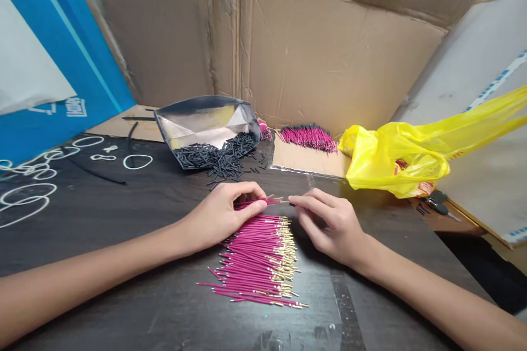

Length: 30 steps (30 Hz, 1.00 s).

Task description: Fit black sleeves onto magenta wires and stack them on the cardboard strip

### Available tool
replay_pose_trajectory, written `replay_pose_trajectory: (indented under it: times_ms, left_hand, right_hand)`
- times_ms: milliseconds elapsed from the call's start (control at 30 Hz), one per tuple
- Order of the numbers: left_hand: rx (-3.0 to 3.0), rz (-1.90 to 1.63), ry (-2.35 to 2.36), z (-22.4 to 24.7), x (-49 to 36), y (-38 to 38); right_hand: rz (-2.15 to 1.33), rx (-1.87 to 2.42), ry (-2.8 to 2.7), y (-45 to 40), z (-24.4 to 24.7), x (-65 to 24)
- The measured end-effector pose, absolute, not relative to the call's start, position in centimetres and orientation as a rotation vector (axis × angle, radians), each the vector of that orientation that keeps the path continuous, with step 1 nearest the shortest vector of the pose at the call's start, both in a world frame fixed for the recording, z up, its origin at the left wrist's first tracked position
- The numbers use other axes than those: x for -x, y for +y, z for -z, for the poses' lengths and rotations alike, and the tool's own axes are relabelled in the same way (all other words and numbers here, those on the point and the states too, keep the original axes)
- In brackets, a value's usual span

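Observation:
A row of magenta wires [251,263] with gold metal tips lies across the middle of the dark table. At the far end of this row, my left hand [234,209] is closed around a few magenta wires, their gold ends pointing right. My right hand [329,222] pinches a short black sleeve [292,204] close to the gold tip of one held wire. Whether the sleeve touches that tip is too small to tell. Behind my hands, an open bag [206,120] with a silvery lining lies on its side, short black sleeves [226,159] spilling from its mouth.
Magenta wires with black ends [308,138] lie on a cardboard piece [308,160] at the back. A yellow plastic bag [395,159] stands to the right, near a dark-handled tool [438,205]. White bands [28,194] are scattered at left. Cardboard walls [337,49] enclose the back.

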<state>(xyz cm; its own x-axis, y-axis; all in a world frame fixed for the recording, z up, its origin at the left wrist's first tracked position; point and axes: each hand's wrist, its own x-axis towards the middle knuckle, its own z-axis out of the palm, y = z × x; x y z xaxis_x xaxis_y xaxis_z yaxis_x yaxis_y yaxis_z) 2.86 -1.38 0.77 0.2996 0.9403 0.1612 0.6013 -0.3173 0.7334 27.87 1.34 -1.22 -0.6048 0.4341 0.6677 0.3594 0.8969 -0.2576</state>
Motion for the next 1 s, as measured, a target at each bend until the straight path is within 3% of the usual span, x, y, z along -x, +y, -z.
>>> replay_pose_trajectory:
  times_ms: [1000]
  left_hand:
    - [-2.123,-0.695,1.247,-1.76,-3.24,-1.95]
  right_hand:
    - [-0.144,0.626,-2.27,0.53,0.96,-27.39]
